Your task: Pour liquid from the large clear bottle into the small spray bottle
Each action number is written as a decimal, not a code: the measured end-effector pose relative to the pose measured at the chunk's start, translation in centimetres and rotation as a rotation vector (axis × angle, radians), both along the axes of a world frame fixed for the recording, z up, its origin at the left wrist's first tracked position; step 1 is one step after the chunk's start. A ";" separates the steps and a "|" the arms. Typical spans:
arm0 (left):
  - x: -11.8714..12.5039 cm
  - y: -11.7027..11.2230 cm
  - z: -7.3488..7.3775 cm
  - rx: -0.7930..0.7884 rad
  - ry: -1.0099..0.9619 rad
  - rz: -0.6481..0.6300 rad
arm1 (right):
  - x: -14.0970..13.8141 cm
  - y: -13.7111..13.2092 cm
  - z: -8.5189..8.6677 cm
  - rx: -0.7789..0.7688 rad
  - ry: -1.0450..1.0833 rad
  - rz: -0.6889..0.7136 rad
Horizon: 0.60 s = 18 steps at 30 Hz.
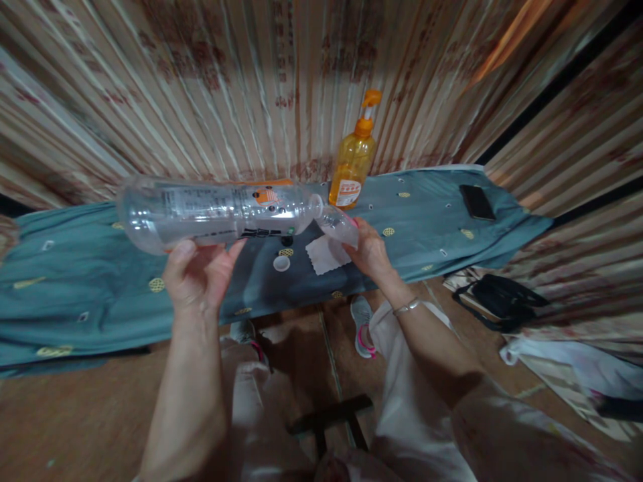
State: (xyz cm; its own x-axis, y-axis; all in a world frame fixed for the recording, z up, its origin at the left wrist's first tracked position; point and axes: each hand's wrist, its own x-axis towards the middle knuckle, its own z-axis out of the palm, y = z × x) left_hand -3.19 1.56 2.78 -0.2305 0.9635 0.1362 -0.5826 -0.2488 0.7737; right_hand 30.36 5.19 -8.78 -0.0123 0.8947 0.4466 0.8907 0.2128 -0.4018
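Note:
My left hand (201, 271) grips a large clear plastic bottle (216, 213), held on its side with its open mouth pointing right. The mouth meets a small clear cup (339, 225) that my right hand (370, 251) holds tilted toward it. Both hover over a table covered with a blue-green patterned cloth (75, 281). Below the bottle, on the cloth, lie a white bottle cap (281, 263) and a small white square cloth (325, 254).
An orange pump bottle (353, 164) stands at the back of the table by the curtain. A black phone (477, 201) lies at the table's right end. A black bag (502, 299) and a white bag (567, 358) are on the floor to the right.

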 end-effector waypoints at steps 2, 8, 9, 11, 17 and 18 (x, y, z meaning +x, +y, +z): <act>0.1 -0.1 0.1 0.004 0.006 -0.004 | 0.1 0.1 -0.1 0.010 0.008 0.006; 0.4 -0.2 0.6 0.022 0.012 -0.017 | 0.0 0.0 0.1 -0.035 0.002 -0.017; 0.4 -0.2 0.6 0.024 0.014 -0.014 | 0.0 0.0 0.2 -0.037 0.002 -0.018; 0.4 -0.2 0.6 0.019 0.014 -0.004 | -0.1 -0.1 0.2 -0.034 0.002 -0.013; 0.5 -0.2 0.6 0.004 0.003 0.002 | -0.2 -0.1 0.4 -0.038 -0.003 -0.012; 0.5 -0.2 0.6 0.001 0.001 0.001 | -0.2 -0.1 0.4 -0.038 -0.005 -0.014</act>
State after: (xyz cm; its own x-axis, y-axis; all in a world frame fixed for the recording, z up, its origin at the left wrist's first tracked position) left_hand -2.68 1.33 3.39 -0.2317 0.9630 0.1377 -0.5816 -0.2506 0.7739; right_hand 30.13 5.04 -8.34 -0.0018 0.9112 0.4120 0.8954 0.1849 -0.4051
